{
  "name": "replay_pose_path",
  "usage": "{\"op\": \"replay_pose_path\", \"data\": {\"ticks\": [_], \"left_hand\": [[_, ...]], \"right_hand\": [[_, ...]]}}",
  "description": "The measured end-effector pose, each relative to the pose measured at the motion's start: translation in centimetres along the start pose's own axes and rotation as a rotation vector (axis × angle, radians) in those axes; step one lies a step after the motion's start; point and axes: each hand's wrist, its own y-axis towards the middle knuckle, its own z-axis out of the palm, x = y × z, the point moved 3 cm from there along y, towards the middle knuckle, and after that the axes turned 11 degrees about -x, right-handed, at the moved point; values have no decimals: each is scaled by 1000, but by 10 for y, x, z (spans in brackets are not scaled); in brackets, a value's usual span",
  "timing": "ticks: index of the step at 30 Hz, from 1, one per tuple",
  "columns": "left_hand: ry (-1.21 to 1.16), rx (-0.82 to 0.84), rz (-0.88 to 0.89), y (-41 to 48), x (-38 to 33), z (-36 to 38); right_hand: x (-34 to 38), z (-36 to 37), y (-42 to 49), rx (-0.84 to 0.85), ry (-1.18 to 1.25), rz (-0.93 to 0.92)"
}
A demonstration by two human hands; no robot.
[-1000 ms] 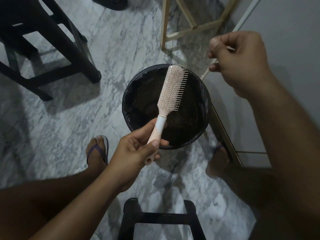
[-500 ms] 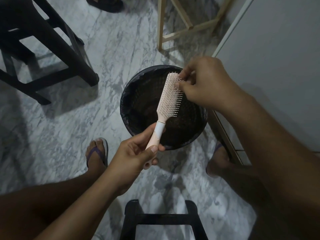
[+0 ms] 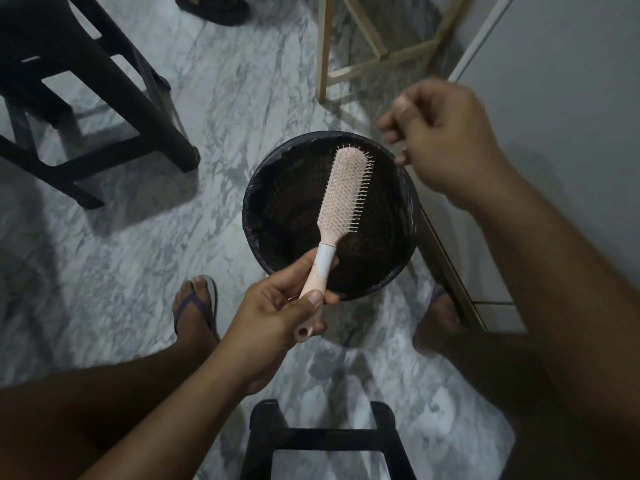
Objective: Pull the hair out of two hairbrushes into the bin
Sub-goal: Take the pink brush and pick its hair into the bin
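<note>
Nearest us, a black stool (image 3: 327, 441) sits between our legs, and our feet in sandals (image 3: 195, 308) stand either side of the bin (image 3: 256, 216), close enough that a shifted foot could knock it.

Our left hand (image 3: 277, 317) has its fingers wrapped around the handle of the pink hairbrush (image 3: 341, 199), thumb pressed on top, holding the bristled head out over the open mouth of the bin. The bristles face up and to the right. We cannot make out how much hair is left in them.

Our right hand (image 3: 440, 140) is raised above the far right rim, apart from the brush, blurred, with thumb and forefinger pinched together. We judge it has a few strands, though none can be seen. It hangs over the rim and not over the middle, so hair let go here could drift onto the marble floor (image 3: 114, 258) or cling to the fingers. Tugging hard could also twist the brush in a light grip.

The second hairbrush is not in sight.

Farther off stand a dark chair (image 3: 114, 109) on the left, a pale wooden frame (image 3: 353, 67) beyond the bin, and a white cabinet (image 3: 568, 109) pressed close on the right. None blocks the drop.
</note>
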Motion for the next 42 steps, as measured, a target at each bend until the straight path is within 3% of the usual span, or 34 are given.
{"op": "replay_pose_path", "data": {"ticks": [3, 6, 15, 20, 29, 35, 37, 39, 42], "left_hand": [[11, -7, 9, 0, -1, 0], [29, -26, 10, 1, 1, -1], [160, -55, 51, 0, 2, 1], [124, -38, 34, 1, 5, -2], [27, 3, 16, 2, 4, 0], [-140, -8, -34, 6, 2, -3], [-153, -14, -19, 6, 1, -5], [-155, -12, -9, 7, 0, -6], [-140, -6, 1, 7, 0, -5]], "right_hand": [[8, -13, 6, -101, 18, -94], [12, -12, 4, -84, 54, -123], [3, 26, -18, 302, -587, -235], [10, 22, -9, 176, -372, -175], [5, 1, 3, 102, -189, -65], [18, -16, 12, 200, 524, 179], [20, -23, 16, 196, 647, 218], [18, -24, 15, 171, 474, 131], [9, -8, 4, 156, -50, -43]]}}
